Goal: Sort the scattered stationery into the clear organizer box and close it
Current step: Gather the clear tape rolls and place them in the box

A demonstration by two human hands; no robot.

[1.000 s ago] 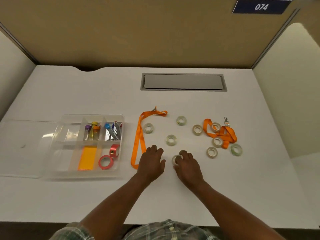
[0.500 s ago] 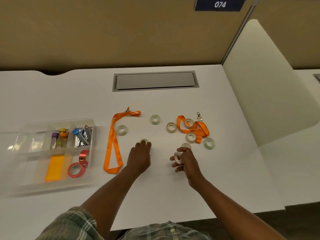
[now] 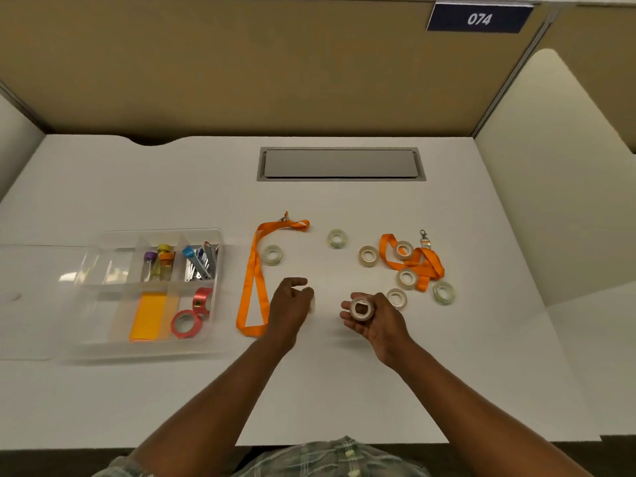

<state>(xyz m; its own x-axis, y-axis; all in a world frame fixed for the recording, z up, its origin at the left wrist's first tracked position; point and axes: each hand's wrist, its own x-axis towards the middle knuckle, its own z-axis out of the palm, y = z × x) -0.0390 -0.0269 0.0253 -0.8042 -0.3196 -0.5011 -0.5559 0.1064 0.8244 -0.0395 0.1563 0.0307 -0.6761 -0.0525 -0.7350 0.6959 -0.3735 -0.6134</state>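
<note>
Right hand cups one tape roll in its curled fingers; left hand pinches another, mostly hidden. Six rolls and two lanyards lie loose on the table, box open at left. Rolls look light, stiff, slick; best gripped across the rim.

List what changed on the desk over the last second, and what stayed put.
The right hand took a clear tape roll off the desk and holds it up in its palm. The left hand reached forward and closed on another roll, mostly hidden by its fingers. The other rolls, both orange lanyards and the open organizer box lie where they were.
</note>
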